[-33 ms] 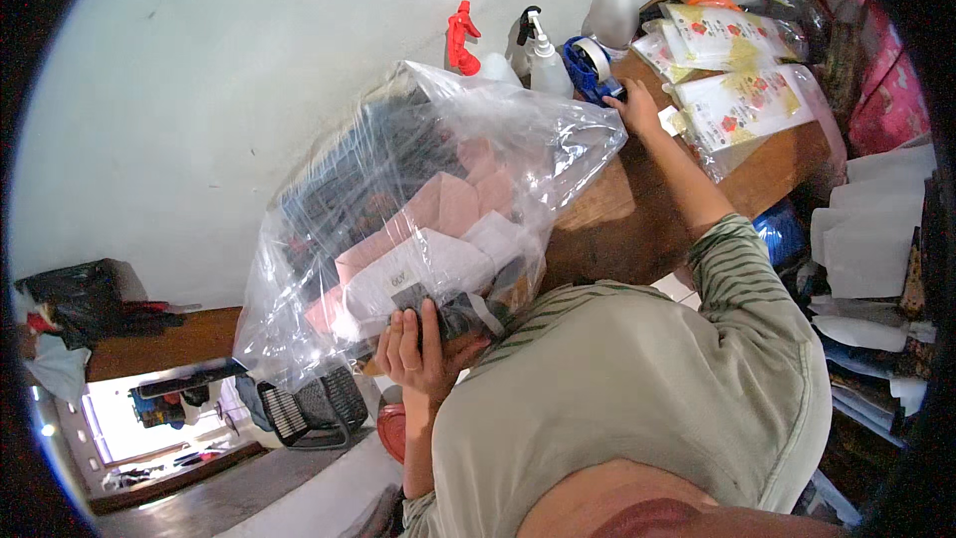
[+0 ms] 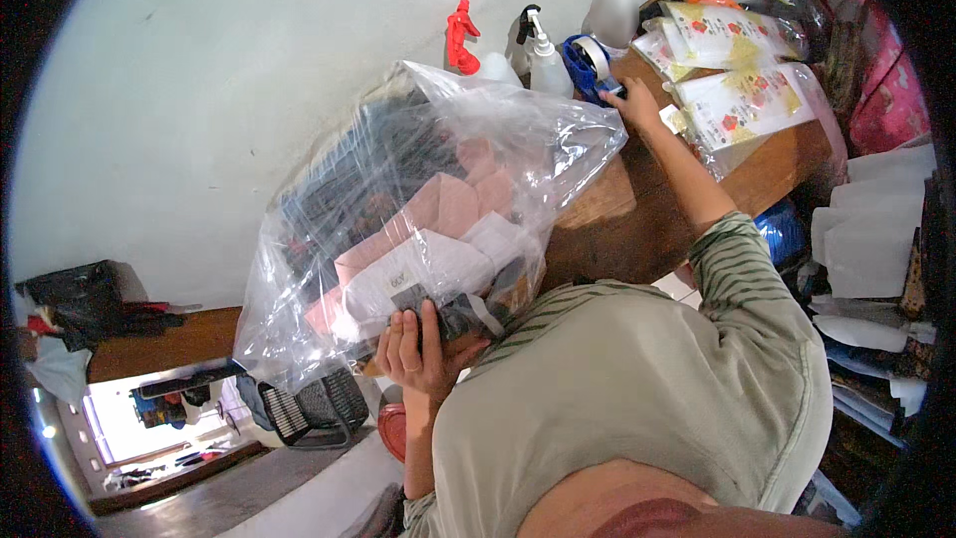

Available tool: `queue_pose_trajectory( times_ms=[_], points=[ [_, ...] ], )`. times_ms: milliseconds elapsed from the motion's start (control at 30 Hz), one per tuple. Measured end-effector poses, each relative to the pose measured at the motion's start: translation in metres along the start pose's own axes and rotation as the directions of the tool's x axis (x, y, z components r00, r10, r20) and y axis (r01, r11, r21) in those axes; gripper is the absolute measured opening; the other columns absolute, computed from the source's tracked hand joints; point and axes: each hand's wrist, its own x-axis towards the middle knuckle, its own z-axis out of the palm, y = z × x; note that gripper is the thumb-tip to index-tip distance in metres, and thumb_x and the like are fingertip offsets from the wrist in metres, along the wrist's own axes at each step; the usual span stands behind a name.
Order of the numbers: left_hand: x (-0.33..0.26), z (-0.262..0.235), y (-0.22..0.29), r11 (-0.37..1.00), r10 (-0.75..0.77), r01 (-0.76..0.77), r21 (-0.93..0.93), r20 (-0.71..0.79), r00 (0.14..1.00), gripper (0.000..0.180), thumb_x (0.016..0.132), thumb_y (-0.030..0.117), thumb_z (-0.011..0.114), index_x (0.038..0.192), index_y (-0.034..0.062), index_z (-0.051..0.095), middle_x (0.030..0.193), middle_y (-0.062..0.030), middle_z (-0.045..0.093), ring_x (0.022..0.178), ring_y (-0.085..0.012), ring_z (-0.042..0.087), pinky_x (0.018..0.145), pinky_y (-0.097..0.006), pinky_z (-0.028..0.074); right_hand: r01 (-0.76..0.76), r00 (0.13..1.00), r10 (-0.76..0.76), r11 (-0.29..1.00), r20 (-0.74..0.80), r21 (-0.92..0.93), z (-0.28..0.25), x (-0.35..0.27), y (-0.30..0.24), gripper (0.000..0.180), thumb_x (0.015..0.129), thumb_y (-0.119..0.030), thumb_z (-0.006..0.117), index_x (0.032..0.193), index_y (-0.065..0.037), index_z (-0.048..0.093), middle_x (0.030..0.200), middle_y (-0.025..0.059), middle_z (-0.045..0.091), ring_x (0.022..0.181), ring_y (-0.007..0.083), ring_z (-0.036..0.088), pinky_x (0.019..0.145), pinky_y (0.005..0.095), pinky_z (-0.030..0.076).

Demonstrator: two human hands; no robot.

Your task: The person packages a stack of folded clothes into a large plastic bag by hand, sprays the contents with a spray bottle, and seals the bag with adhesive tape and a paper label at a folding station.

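Observation:
A large clear plastic bag full of folded clothes stands in front of me, against the wall side of the wooden table. Through the film I see blue-grey, pink and white folded cloth, with dark cloth at the near edge. My left hand grips the bag's near edge, its fingers bent over the dark cloth. Reaching past the bag, my right hand is closed on the near end of a blue tape dispenser with a whitish roll in it. The fingertips of that hand are partly hidden.
A red spray head, a white pump bottle and a whitish bottle stand along the wall. Flower-printed plastic packets lie on the table. Stacked cloth is at right, a dark basket lower left.
My right hand and the near end of the tape dispenser have shifted very slightly. My left hand and the bag are still.

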Motion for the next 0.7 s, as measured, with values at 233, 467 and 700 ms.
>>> queue_pose_trajectory(
  times_ms=[233,467,700],
  points=[
    [0.0,0.001,0.0,1.0,-0.004,0.005,-0.029,0.011,1.0,0.079,0.063,0.061,0.065,0.116,0.0027,0.054,0.118,-0.0111,0.041,0.11,-0.0283,0.042,0.088,-0.041,0.036,-0.02,0.978,0.017,1.0,0.21,0.015,-0.02,0.047,-0.004,0.036,0.076,-0.037,0.063,0.084,-0.002,0.065,0.079,0.0194,0.063,0.076,0.0313,0.062,0.069,0.0421,0.046],
    [0.001,-0.005,0.003,0.998,-0.035,0.038,-0.041,0.057,0.998,0.078,0.063,0.057,0.067,0.117,0.0029,0.054,0.118,-0.011,0.041,0.11,-0.029,0.042,0.089,-0.041,0.035,0.122,0.947,-0.071,0.982,0.314,-0.147,-0.066,0.043,-0.049,0.03,0.085,-0.03,0.051,0.094,-0.002,0.056,0.073,0.0192,0.061,0.066,0.0285,0.063,0.061,0.0381,0.049],
    [0.006,-0.007,0.005,0.998,-0.035,0.037,-0.042,0.052,0.998,0.078,0.061,0.059,0.067,0.116,0.0035,0.054,0.116,-0.0106,0.042,0.107,-0.0288,0.044,0.087,-0.041,0.037,-0.131,0.927,0.025,0.957,0.375,0.26,-0.035,0.016,0.025,0.037,0.085,-0.035,0.053,0.094,0.001,0.053,0.086,0.0177,0.062,0.082,0.0295,0.06,0.071,0.0381,0.045]
  ],
)
